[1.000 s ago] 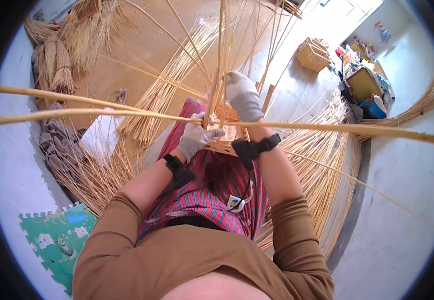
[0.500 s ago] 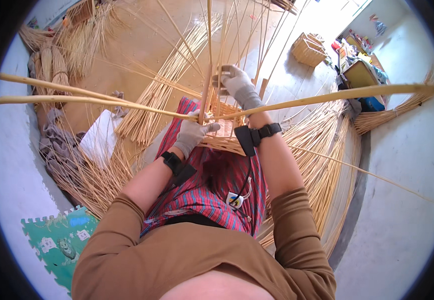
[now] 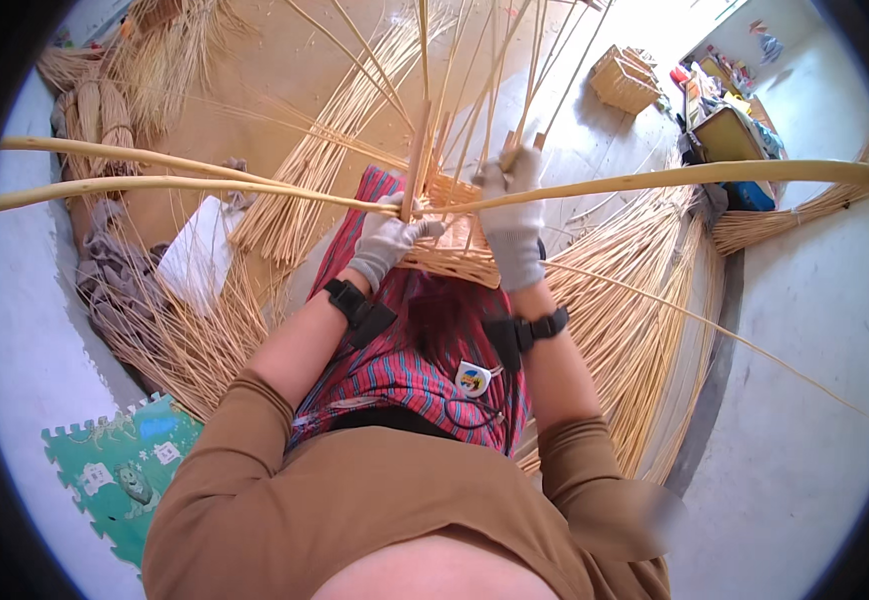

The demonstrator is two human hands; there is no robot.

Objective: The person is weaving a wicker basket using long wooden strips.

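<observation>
- One partly woven wicker basket (image 3: 453, 262), open at the top, on the lap between both sets of fingers.
- One left hand (image 3: 387, 243), pale gloved: fingers bent closed about the basket's left corner, thumb laid along it toward the right.
- One right hand (image 3: 515, 215), gloved alike: fingers raised at the basket's right side; blurred, so I cannot tell how far they are closed or whether they grip anything.
- One flat wooden slat (image 3: 417, 165), rising from the corner at the left fingers.
- Slender stakes (image 3: 425, 50), several, fanning away beyond the fingers of both hands.
- Two peeled rods (image 3: 155, 184), running out leftward from the left fingers.
- One thicker rod (image 3: 695, 177), running rightward from near the left thumb, across the right hand below its fingers.
- One striped apron (image 3: 405, 380), mainly red and blue, nearer the body than the fingers.
- Loose wicker rods (image 3: 635, 310), a broad spread, on the floor right of the right fingers.
- One long heap of wicker (image 3: 335, 150), on the floor beyond the left fingers.
- One white sheet (image 3: 198, 250), well left of the left fingers.
- One box-shaped wicker basket (image 3: 625, 82), on the floor, far beyond the right fingers and to their right.
</observation>
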